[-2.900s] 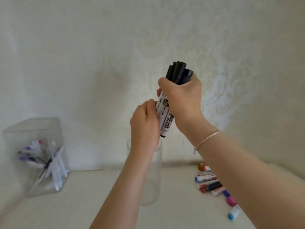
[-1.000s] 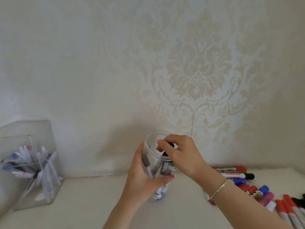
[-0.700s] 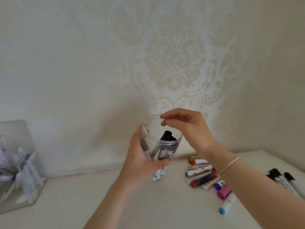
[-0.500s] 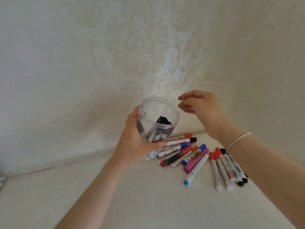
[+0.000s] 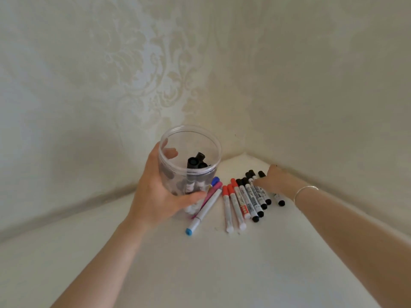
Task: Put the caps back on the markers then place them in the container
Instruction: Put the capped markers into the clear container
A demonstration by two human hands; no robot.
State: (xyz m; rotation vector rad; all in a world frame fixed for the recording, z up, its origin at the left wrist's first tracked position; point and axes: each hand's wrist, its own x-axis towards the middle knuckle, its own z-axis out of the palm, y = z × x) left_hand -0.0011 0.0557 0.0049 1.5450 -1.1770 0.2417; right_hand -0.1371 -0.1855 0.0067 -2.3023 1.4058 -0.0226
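Observation:
My left hand [image 5: 155, 192] grips a clear round jar [image 5: 211, 145] and holds it tilted just above the white table. Several capped black markers [image 5: 193, 162] stand inside it. To its right lie loose markers: a row of black-capped ones [image 5: 253, 196], two red-capped ones [image 5: 231, 203], a long white pen with a blue end [image 5: 204, 212] and a pink one beside it. My right hand [image 5: 272, 181] rests on the far end of the black-capped markers, fingers curled over them. Whether it grips any of them is hidden.
The table [image 5: 222, 270] runs into a corner of two cream patterned walls [image 5: 233, 156] just behind the markers. A thin bracelet [image 5: 304, 190] sits on my right wrist.
The bundle of black markers went from my right hand into the jar. My right hand then left the jar's mouth and dropped to the black-capped markers on the table. My view swung right.

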